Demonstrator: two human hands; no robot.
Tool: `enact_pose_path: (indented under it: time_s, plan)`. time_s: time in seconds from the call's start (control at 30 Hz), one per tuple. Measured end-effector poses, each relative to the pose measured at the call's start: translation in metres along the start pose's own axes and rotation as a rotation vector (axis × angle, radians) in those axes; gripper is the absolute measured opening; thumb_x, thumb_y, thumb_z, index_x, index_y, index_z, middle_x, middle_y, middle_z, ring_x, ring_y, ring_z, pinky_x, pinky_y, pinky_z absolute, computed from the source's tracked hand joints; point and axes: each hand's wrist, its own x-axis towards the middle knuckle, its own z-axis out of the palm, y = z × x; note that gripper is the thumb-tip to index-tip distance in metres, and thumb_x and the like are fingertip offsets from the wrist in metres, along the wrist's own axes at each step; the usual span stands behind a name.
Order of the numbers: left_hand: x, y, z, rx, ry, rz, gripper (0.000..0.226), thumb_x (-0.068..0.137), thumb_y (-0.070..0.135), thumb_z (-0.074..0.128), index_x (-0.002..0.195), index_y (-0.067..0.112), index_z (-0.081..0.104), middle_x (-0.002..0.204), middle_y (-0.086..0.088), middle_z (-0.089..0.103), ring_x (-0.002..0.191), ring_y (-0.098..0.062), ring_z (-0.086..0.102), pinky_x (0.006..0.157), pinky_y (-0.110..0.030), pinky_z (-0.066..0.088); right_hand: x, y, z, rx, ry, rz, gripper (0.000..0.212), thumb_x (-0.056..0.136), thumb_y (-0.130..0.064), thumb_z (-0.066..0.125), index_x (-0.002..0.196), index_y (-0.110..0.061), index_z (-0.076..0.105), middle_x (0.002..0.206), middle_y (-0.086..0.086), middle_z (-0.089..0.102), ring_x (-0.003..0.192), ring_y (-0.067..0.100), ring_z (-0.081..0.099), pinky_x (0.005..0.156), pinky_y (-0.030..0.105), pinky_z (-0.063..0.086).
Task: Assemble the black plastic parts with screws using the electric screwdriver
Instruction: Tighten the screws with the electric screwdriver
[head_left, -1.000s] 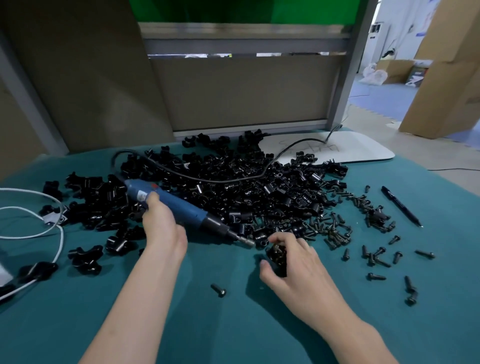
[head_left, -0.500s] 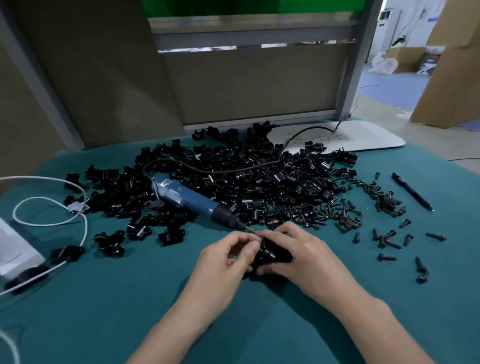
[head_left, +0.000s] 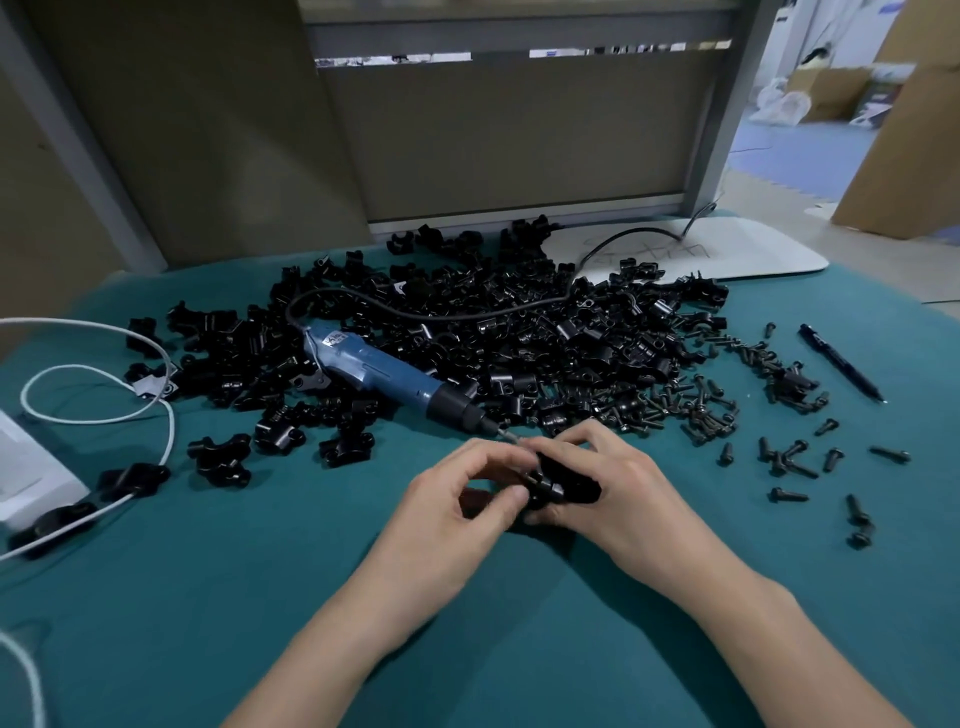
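Note:
Both hands meet over the teal cloth near the table's middle. My right hand (head_left: 618, 488) grips a black plastic part (head_left: 563, 486), and my left hand (head_left: 462, 499) pinches its left end with thumb and fingers. The blue electric screwdriver (head_left: 379, 374) lies loose on the cloth, its bit pointing at my hands, its tip just behind my fingers. A big heap of black plastic parts (head_left: 519, 332) fills the area behind it. Loose black screws (head_left: 701, 405) are scattered to the right of the heap.
A black pen (head_left: 839, 361) lies at the far right. A white cable (head_left: 98, 415) loops at the left beside a white box (head_left: 31, 467). A white board (head_left: 727, 249) lies at the back right, under the screwdriver's black cord (head_left: 467, 312). Grey partition panels stand behind the table.
My left hand let go of the screwdriver, which now lies on the cloth, and moved right to join my right hand on the black part.

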Motion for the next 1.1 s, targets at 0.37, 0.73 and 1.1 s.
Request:
enact_pose_path:
  time_s: [0.37,0.73,1.1]
  plan:
    - [0.001,-0.003,0.000,0.114,0.019,-0.040,0.017,0.096,0.014,0.067,0.090,0.030,0.068,0.090,0.013,0.071,0.087,-0.011,0.065,0.085,-0.031,0.052,0.001,0.005,0.004,-0.040,-0.014,-0.007,0.061,0.083,-0.038,0.083,0.139,-0.048,0.059,0.112,-0.022,0.046,0.093,-0.003,0.054,0.076,0.013,0.042]
    - [0.002,-0.006,-0.002,0.184,0.021,-0.058,0.008,0.095,0.038,0.065,0.089,0.034,0.069,0.085,0.020,0.073,0.084,0.000,0.067,0.078,-0.023,0.052,0.001,0.001,0.003,-0.022,-0.017,-0.020,0.060,0.084,-0.029,0.084,0.138,-0.043,0.061,0.113,-0.022,0.045,0.092,-0.009,0.054,0.076,0.009,0.041]
    - [0.002,-0.010,-0.006,0.196,0.004,-0.010,0.010,0.095,0.052,0.059,0.103,0.046,0.061,0.092,0.015,0.068,0.075,-0.004,0.058,0.068,-0.018,0.047,0.001,-0.004,-0.001,-0.055,0.004,-0.018,0.055,0.089,-0.025,0.080,0.138,-0.042,0.061,0.117,-0.019,0.044,0.093,0.012,0.057,0.079,0.040,0.053]
